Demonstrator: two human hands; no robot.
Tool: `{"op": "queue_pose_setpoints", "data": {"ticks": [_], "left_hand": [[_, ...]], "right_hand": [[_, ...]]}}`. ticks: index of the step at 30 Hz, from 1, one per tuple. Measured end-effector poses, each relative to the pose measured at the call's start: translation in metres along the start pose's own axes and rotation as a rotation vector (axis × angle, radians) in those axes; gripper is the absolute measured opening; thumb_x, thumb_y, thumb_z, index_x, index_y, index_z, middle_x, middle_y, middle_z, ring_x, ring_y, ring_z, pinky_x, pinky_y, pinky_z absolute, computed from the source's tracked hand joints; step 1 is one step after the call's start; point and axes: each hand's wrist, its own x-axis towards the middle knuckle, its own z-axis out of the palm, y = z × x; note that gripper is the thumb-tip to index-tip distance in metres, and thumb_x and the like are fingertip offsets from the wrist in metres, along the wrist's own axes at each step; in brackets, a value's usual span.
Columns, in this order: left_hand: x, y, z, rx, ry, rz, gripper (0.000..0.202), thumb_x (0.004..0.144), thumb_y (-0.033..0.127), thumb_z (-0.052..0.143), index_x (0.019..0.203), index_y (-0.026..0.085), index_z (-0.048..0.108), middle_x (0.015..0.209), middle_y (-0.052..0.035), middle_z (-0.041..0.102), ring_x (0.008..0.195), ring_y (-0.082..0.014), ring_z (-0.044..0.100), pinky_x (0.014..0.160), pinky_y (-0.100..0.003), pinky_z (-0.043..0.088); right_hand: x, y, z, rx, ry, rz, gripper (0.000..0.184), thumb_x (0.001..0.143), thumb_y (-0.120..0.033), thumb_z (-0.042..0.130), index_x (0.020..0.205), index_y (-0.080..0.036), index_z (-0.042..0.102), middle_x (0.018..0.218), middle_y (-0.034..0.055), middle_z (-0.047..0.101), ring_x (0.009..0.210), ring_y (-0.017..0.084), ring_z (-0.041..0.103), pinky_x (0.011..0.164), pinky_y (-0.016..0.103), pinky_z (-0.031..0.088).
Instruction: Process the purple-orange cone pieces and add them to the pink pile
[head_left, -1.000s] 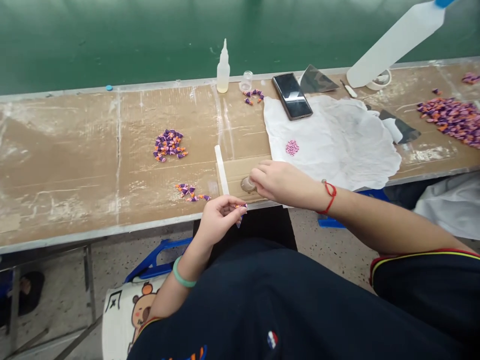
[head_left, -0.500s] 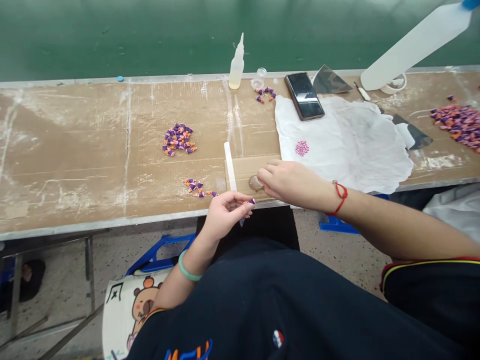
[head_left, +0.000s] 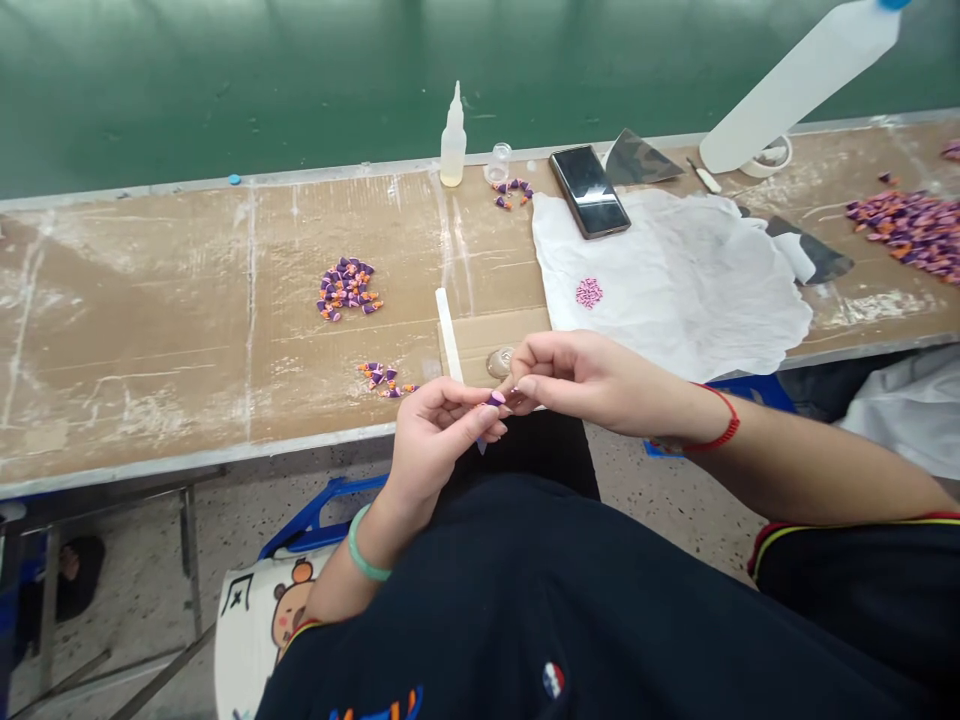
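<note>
Between the thumb and fingers of my left hand (head_left: 435, 430) is a small purple figurine (head_left: 496, 398) with a pink end, held near the table's front edge. My right hand (head_left: 570, 375) is pinched close beside it, its fingertips at the figurine; a tiny pinkish bit seems to sit in the pinch, too small to name. Just behind the hands, a small round dish of clear stuff (head_left: 499, 362) rests on a cardboard piece (head_left: 487, 332). A white flat stick (head_left: 448, 330) lies at the cardboard's left edge. Several purple-and-orange figurines (head_left: 384, 380) lie left of my hands.
A pile of figurines (head_left: 346, 288) lies farther left, a larger heap (head_left: 911, 235) far right. On a white cloth (head_left: 675, 290) are small pink pieces (head_left: 589, 293) and a phone (head_left: 590, 190). A dropper bottle (head_left: 453, 140), a large white bottle (head_left: 795, 90) and tape roll (head_left: 772, 158) stand behind.
My right hand has moved from beside the dish down and left to the figurine in my left hand. The figurine's pink end now faces more upward. The camera view has shifted slightly.
</note>
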Motion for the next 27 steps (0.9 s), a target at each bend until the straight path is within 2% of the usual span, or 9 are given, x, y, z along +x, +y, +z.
{"op": "queue_pose_setpoints", "data": {"ticks": [5, 10, 16, 22, 27], "left_hand": [[-0.006, 0.007, 0.008, 0.004, -0.037, 0.033, 0.016, 0.070, 0.026, 0.088, 0.076, 0.018, 0.075, 0.071, 0.0004, 0.077, 0.055, -0.0091, 0.070, 0.053, -0.014, 0.059], [-0.009, 0.009, 0.011, 0.029, -0.046, 0.054, 0.014, 0.071, 0.023, 0.087, 0.078, 0.019, 0.076, 0.071, 0.0011, 0.076, 0.056, -0.0090, 0.071, 0.055, -0.014, 0.059], [-0.010, 0.010, 0.015, 0.054, -0.046, 0.068, 0.014, 0.071, 0.023, 0.087, 0.078, 0.019, 0.075, 0.072, 0.0012, 0.076, 0.057, -0.0084, 0.071, 0.057, -0.014, 0.060], [-0.010, 0.011, 0.019, 0.070, -0.030, 0.047, 0.018, 0.070, 0.026, 0.088, 0.077, 0.018, 0.074, 0.071, 0.0002, 0.077, 0.057, -0.0094, 0.071, 0.055, -0.014, 0.059], [-0.009, 0.011, 0.021, 0.055, -0.007, 0.036, 0.018, 0.068, 0.027, 0.089, 0.077, 0.019, 0.076, 0.072, 0.0003, 0.078, 0.057, -0.0095, 0.072, 0.057, -0.014, 0.060]], "right_hand": [[-0.008, -0.003, 0.002, 0.022, -0.014, -0.045, 0.018, 0.090, -0.032, 0.058, 0.080, -0.019, 0.052, 0.073, 0.0013, 0.064, 0.068, 0.014, 0.060, 0.058, 0.023, 0.046], [-0.014, -0.005, 0.003, -0.013, 0.015, -0.086, 0.011, 0.087, -0.028, 0.053, 0.079, -0.019, 0.052, 0.072, 0.0009, 0.064, 0.064, 0.013, 0.059, 0.056, 0.023, 0.043], [-0.017, -0.007, 0.003, -0.071, 0.035, -0.135, 0.010, 0.086, -0.025, 0.051, 0.078, -0.019, 0.051, 0.071, -0.0004, 0.062, 0.062, 0.012, 0.058, 0.055, 0.022, 0.042], [-0.018, -0.006, 0.003, -0.219, 0.102, -0.231, 0.011, 0.087, -0.022, 0.051, 0.076, -0.018, 0.052, 0.063, -0.0033, 0.056, 0.053, 0.009, 0.048, 0.048, 0.020, 0.035], [-0.019, -0.005, 0.004, -0.336, 0.156, -0.294, 0.011, 0.086, -0.020, 0.051, 0.075, -0.019, 0.051, 0.065, -0.0025, 0.057, 0.055, 0.010, 0.049, 0.051, 0.021, 0.035]]}}
